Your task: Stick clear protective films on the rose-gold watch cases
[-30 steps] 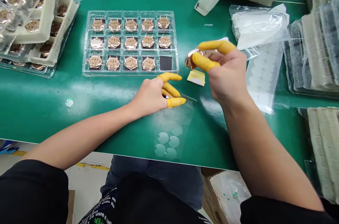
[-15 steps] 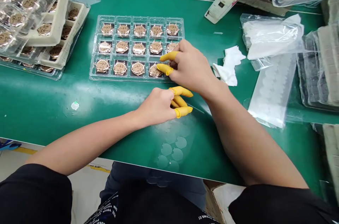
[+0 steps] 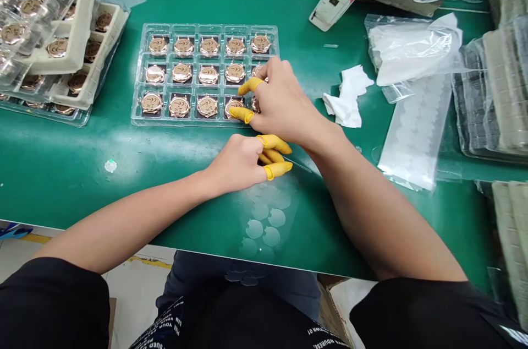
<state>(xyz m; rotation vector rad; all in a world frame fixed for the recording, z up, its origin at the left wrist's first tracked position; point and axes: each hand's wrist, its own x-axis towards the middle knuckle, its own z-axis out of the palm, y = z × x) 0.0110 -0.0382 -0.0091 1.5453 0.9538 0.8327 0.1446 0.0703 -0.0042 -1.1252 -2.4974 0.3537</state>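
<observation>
A clear plastic tray (image 3: 136, 112) holds rose-gold watch cases in rows, backs up, with a CE mark on many of them. My right hand (image 3: 284, 98) reaches over the tray's right end. Its thumb and index finger, in yellow finger cots, are at a watch case (image 3: 231, 101) in the near row; the hand hides the cells at the right. My left hand (image 3: 251, 159) hovers or rests on the green table just in front, its cot-covered fingers stretched and apart. A thin clear strip (image 3: 300, 164) shows beyond its fingertips; whether they touch it I cannot tell.
Stacked trays of watch cases (image 3: 53, 24) stand at left. A sheet with round clear films (image 3: 264, 228) lies near the front edge. At right are a crumpled white cloth (image 3: 348, 96), a bag of white sheets (image 3: 412, 52), a film strip (image 3: 412, 140) and stacked trays (image 3: 490, 96).
The whole view has shifted slightly, so things appear a little further left. Both hands keep nearly the same pose, my right thumb and index finger still at the same watch case.
</observation>
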